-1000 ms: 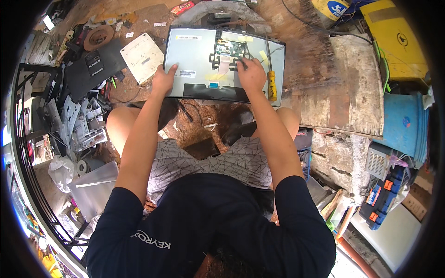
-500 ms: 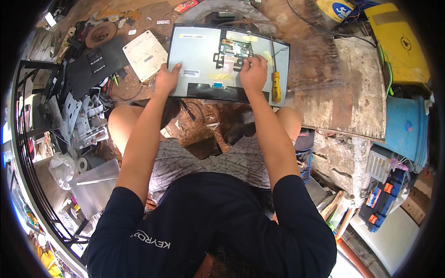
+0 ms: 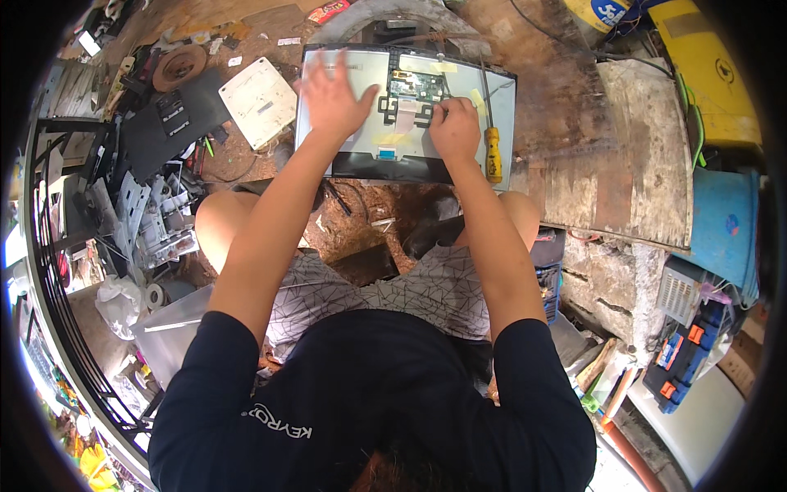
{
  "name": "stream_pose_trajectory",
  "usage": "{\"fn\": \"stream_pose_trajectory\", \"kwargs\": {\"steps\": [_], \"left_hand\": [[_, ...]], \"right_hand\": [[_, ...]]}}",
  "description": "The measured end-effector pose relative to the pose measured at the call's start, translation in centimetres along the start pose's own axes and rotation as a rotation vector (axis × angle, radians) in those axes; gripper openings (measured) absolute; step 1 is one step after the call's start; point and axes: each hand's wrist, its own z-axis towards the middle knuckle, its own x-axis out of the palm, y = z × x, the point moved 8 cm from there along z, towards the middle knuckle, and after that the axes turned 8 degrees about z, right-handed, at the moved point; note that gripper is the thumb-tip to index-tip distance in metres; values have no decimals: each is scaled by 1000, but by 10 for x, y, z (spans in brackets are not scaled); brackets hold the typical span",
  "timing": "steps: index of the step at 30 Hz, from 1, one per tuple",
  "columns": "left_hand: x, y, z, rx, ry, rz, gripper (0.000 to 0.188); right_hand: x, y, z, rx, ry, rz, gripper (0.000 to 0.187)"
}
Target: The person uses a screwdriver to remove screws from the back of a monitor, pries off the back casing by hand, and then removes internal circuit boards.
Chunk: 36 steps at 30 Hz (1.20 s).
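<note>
The opened back of a flat display panel [image 3: 369, 146] lies across in front of my knees, silvery with a black lower strip. A green circuit board [image 3: 422, 86] is set in its upper middle, with a black cut-out bracket [image 3: 389, 111] and a pale ribbon cable [image 3: 405, 123] just below. My left hand [image 3: 334, 102] is over the panel's left part, fingers spread and slightly blurred, holding nothing. With curled fingers, my right hand [image 3: 456, 129] is at the bracket's right end; whatever it pinches is hidden. A yellow-handled screwdriver [image 3: 493, 156] rests on the panel's right side.
A whitish square plate [image 3: 261, 102] and a black plastic cover [image 3: 197, 123] lie left of the panel. Metal scrap [image 3: 156, 217] is heaped further left. To the right are a wooden board [image 3: 607, 172], a blue bin [image 3: 725, 234] and a yellow case [image 3: 697, 74].
My left hand has let go of the panel's left edge and moved up and right over its back, fingers now spread. My right hand stays at the bracket's right end.
</note>
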Motion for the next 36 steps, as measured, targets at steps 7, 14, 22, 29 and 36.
{"fn": "stream_pose_trajectory", "kwargs": {"steps": [7,14,22,29,36], "left_hand": [[38,-88,25,387,248,-79,64],[38,-98,23,322,362,-95,50],[36,-96,21,318,392,-86,48],[39,-96,25,332,401,-32,53],[35,-97,23,335,402,-50,52]], "right_hand": [[-1,5,-3,83,-2,-21,15],[7,4,-10,-6,-150,-2,11],[6,-2,-2,71,35,23,9],[-1,4,5,-193,26,-176,10],[-7,5,19,-519,197,-12,10]]}}
